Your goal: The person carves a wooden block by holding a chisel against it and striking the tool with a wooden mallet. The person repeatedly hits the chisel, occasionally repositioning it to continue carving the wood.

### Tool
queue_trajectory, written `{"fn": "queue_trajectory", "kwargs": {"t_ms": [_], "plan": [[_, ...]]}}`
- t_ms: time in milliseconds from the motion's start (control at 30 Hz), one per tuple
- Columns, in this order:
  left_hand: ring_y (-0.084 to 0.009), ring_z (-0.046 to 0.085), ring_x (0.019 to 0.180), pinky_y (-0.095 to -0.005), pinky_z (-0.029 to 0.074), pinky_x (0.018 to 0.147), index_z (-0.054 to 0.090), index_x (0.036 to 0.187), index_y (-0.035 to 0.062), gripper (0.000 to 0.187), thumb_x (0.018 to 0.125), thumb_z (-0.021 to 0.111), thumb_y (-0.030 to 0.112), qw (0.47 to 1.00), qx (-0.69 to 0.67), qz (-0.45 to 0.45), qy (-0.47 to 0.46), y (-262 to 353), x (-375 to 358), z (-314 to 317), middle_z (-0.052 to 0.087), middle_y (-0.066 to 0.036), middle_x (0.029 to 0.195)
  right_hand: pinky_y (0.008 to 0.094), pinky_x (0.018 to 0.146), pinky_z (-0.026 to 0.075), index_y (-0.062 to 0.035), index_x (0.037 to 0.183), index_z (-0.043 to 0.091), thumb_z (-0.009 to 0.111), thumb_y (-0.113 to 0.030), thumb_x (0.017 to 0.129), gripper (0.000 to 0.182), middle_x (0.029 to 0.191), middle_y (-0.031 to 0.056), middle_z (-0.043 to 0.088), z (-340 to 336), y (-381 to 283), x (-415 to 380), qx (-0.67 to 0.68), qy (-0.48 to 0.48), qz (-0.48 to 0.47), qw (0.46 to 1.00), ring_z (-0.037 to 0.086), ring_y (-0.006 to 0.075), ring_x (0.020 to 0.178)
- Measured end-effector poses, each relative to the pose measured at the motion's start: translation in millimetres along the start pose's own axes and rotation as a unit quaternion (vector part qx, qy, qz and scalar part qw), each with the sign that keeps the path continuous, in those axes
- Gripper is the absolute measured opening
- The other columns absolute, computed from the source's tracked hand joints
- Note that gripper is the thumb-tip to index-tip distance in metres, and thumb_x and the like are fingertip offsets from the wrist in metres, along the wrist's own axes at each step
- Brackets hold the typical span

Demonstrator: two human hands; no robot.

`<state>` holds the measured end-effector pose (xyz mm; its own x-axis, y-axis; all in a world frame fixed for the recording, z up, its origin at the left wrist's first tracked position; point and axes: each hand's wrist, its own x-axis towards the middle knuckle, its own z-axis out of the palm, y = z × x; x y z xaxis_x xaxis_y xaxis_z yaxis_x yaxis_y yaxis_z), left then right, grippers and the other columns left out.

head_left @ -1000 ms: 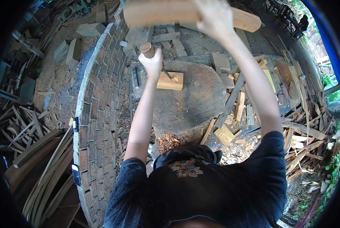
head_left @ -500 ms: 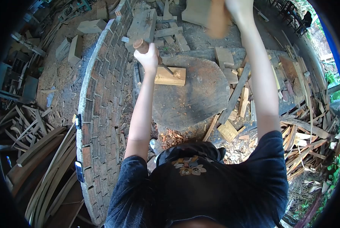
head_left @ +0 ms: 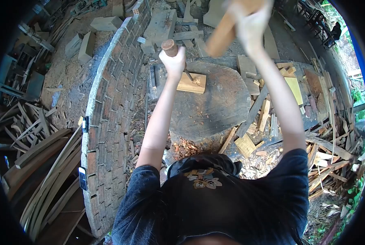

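Observation:
My left hand [head_left: 174,62] is wrapped round the wooden handle of a chisel [head_left: 170,47]. The chisel slants down, and its metal blade meets a carved patch on a pale wood block [head_left: 185,84]. That block lies on a broad, dark slab of wood [head_left: 221,106] with small chips scattered over it. Raised beyond and to the right of the chisel, my right hand [head_left: 252,30] grips a wooden mallet [head_left: 222,37], both smeared by motion. The mallet is apart from the chisel's handle end.
A low brick wall [head_left: 115,134] runs along the left, with a phone [head_left: 82,178] on its edge. Offcuts and a grey plank [head_left: 252,112] lie right of the slab. Wood scraps [head_left: 327,159] are heaped farther right. Bent timber strips [head_left: 53,183] fill the lower left.
The mallet and my right hand have come lower and farther into view, swinging leftward. My left hand still holds the chisel on the block; the whole view has shifted slightly.

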<state>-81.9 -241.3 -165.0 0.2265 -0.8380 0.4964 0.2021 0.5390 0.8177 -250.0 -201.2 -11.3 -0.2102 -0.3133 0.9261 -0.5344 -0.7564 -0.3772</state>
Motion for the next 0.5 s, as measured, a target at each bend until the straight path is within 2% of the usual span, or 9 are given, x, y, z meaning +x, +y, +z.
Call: {"fn": "queue_trajectory", "kwargs": {"t_ms": [67,100,200,267,333,400,433,467,500], "plan": [[-0.0105,0.047,0.042,-0.0252,0.038,0.041,0.048,0.059,0.0011,0.015,0.073,0.055,0.000,0.999,-0.001,0.030,-0.014,3,-2,9,0.050,-0.003,0.052,0.0358,0.071,0.047,-0.0064,0.107,0.043,0.075,-0.017,0.054,0.063,0.084,0.0096,0.053,-12,7,-22,-0.311,-0.343,-0.245,0.852,0.057,0.0232,0.078],[-0.0099,0.047,0.042,-0.0249,0.037,0.041,0.048,0.060,0.0010,0.015,0.073,0.056,0.001,0.999,0.014,0.035,0.001,-3,-1,10,0.050,-0.003,0.052,0.0334,0.069,0.046,-0.0088,0.110,0.044,0.074,-0.017,0.052,0.066,0.086,0.0085,0.051,-16,12,-17,-0.428,-0.345,-0.380,0.744,0.056,0.0223,0.078],[-0.0095,0.047,0.042,-0.0248,0.037,0.040,0.048,0.059,0.0014,0.016,0.073,0.056,0.001,0.998,0.036,0.041,-0.013,-9,2,6,0.050,-0.002,0.051,0.0332,0.067,0.044,-0.0117,0.111,0.045,0.072,-0.015,0.050,0.067,0.099,0.0064,0.048,-32,27,16,-0.514,-0.214,-0.267,0.787,0.053,0.0208,0.083],[-0.0093,0.047,0.042,-0.0247,0.037,0.040,0.048,0.059,0.0017,0.016,0.073,0.056,0.001,0.999,0.032,0.024,-0.013,-9,4,6,0.050,-0.002,0.051,0.0315,0.067,0.044,-0.0015,0.103,0.042,0.066,-0.008,0.066,0.044,0.080,0.0096,0.051,-13,-40,40,-0.247,0.031,-0.083,0.965,0.052,0.0209,0.071],[-0.0091,0.047,0.041,-0.0247,0.037,0.040,0.047,0.058,0.0019,0.017,0.072,0.056,0.001,1.000,0.024,0.008,-0.010,-7,1,12,0.050,-0.002,0.051,0.0325,0.072,0.044,-0.0007,0.107,0.038,0.066,-0.008,0.067,0.049,0.082,0.0096,0.049,-7,-39,36,0.098,0.132,0.120,0.979,0.050,0.0210,0.077],[-0.0088,0.046,0.041,-0.0245,0.037,0.039,0.047,0.057,0.0025,0.017,0.071,0.057,0.001,0.999,0.025,0.019,-0.030,-1,-1,13,0.049,-0.002,0.050,0.0323,0.075,0.043,-0.0010,0.105,0.038,0.067,-0.007,0.065,0.050,0.082,0.0118,0.049,-8,-14,8,-0.109,-0.003,-0.032,0.994,0.049,0.0206,0.084],[-0.0088,0.046,0.040,-0.0243,0.037,0.039,0.047,0.058,0.0028,0.017,0.071,0.057,0.001,0.999,0.026,0.030,-0.027,6,-4,16,0.049,-0.001,0.049,0.0330,0.071,0.043,-0.0070,0.109,0.042,0.069,-0.009,0.060,0.056,0.091,0.0088,0.049,-19,0,-5,-0.288,-0.176,-0.211,0.917,0.051,0.0208,0.085],[-0.0088,0.046,0.040,-0.0243,0.037,0.039,0.047,0.058,0.0028,0.017,0.071,0.057,0.001,0.999,0.027,0.032,-0.028,8,-4,16,0.049,-0.001,0.049,0.0336,0.067,0.044,-0.0130,0.112,0.045,0.070,-0.011,0.054,0.063,0.099,0.0058,0.050,-27,3,-7,-0.439,-0.331,-0.368,0.749,0.052,0.0210,0.086],[-0.0088,0.047,0.040,-0.0243,0.037,0.039,0.046,0.057,0.0030,0.017,0.071,0.057,0.002,0.999,0.022,0.027,-0.031,9,-4,16,0.049,-0.001,0.049,0.0336,0.069,0.044,-0.0136,0.113,0.045,0.068,-0.006,0.055,0.063,0.102,0.0058,0.050,-31,8,-5,-0.478,-0.325,-0.343,0.740,0.052,0.0225,0.088]]}}
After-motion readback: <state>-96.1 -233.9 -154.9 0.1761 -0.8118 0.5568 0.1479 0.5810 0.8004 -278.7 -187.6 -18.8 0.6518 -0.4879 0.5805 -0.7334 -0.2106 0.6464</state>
